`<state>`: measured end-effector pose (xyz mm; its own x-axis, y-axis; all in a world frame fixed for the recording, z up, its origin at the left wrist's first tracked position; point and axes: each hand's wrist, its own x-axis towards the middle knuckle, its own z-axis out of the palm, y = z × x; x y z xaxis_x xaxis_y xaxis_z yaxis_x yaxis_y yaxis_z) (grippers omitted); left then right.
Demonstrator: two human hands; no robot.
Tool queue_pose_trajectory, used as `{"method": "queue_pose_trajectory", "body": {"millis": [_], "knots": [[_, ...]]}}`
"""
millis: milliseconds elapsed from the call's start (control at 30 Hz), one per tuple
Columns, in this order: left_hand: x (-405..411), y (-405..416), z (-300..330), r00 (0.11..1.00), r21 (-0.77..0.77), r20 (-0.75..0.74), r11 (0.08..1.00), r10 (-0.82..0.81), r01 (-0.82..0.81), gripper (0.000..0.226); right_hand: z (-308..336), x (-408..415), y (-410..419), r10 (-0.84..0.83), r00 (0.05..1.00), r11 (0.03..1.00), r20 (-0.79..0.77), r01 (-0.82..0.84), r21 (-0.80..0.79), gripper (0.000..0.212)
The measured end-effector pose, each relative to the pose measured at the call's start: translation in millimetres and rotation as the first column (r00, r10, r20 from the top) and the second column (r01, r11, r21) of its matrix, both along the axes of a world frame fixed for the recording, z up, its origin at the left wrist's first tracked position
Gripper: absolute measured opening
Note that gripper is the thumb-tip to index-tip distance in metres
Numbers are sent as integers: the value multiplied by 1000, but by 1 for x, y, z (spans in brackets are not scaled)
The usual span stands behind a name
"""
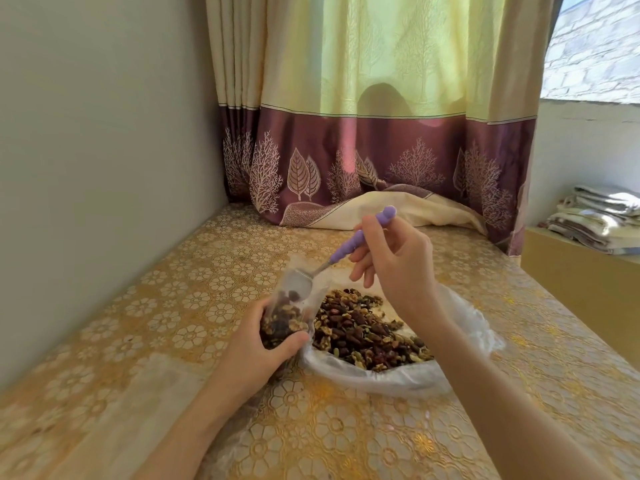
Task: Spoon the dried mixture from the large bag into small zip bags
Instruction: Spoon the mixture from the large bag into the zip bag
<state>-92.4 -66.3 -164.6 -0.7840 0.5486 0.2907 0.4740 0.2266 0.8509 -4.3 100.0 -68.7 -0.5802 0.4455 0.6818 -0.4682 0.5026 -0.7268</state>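
Note:
A large clear plastic bag (460,344) lies open on the table, holding a brown heap of dried nuts and fruit (363,327). My left hand (256,344) grips a small clear zip bag (287,313), partly filled with the same mixture, held upright just left of the big bag. My right hand (394,265) holds a spoon with a purple handle (356,237). The spoon's metal bowl is tipped into the small bag's open mouth.
The table has a gold floral cover (173,323), with a grey wall along its left side. A purple and yellow curtain (363,150) hangs behind, its hem lying on the tabletop. Folded cloths (599,216) are stacked on a ledge at the right.

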Motion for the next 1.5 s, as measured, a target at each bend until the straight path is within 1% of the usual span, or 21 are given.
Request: {"method": "queue_pose_trajectory", "body": {"millis": [133, 200, 333, 433, 567, 633, 700, 800, 867, 967, 1033, 1133, 1300, 1367, 1433, 1500], "knots": [[-3, 1, -2, 1000, -1, -16, 1000, 23, -23, 62, -2, 7, 7, 10, 999, 997, -40, -13, -71, 33], [-3, 1, -2, 999, -1, -24, 1000, 24, -24, 59, -4, 12, 16, -14, 998, 990, -66, 5, -143, 32], [-3, 1, -3, 998, -28, -55, 999, 32, -33, 53, -15, 29, 42, -130, 986, 934, -109, 85, -347, 33], [-2, 1, -3, 996, -33, -84, 999, 35, -38, 52, -30, 45, 64, -238, 969, 869, -69, 181, -460, 35], [-1, 2, -1, 997, -39, -75, 999, 28, -31, 57, -53, 62, 88, -395, 916, 825, 69, 387, -411, 38], [0, 2, -1, 994, -64, -105, 997, 35, -42, 61, -65, 69, 96, -426, 898, 797, 111, 431, -423, 36], [1, 3, -1, 991, -78, -130, 995, 44, -54, 65, -73, 74, 100, -420, 896, 774, 143, 436, -460, 36], [2, 3, -2, 989, -77, -141, 995, 48, -59, 70, -80, 77, 103, -423, 889, 776, 177, 456, -435, 39], [2, 4, -2, 990, -77, -136, 995, 47, -57, 71, -80, 78, 103, -438, 880, 791, 185, 475, -385, 40], [2, 3, -2, 989, -75, -140, 996, 44, -55, 70, -80, 79, 96, -434, 888, 828, 153, 460, -320, 39], [2, 3, -2, 988, -72, -148, 996, 43, -55, 66, -79, 78, 90, -402, 903, 854, 151, 429, -295, 40], [3, 3, -2, 988, -70, -151, 996, 41, -52, 64, -80, 73, 84, -329, 925, 887, 193, 372, -273, 39], [1, 3, -4, 986, -81, -161, 996, 30, -44, 68, -86, 67, 83, -326, 912, 875, 249, 391, -287, 37], [1, 3, -4, 987, -80, -158, 996, 30, -43, 67, -88, 67, 85, -337, 903, 859, 267, 411, -305, 39], [1, 3, -3, 988, -81, -153, 996, 26, -39, 65, -88, 67, 86, -343, 897, 836, 278, 426, -345, 41], [1, 3, -2, 989, -78, -147, 996, 22, -34, 64, -86, 69, 86, -336, 907, 811, 254, 416, -411, 41]]}}
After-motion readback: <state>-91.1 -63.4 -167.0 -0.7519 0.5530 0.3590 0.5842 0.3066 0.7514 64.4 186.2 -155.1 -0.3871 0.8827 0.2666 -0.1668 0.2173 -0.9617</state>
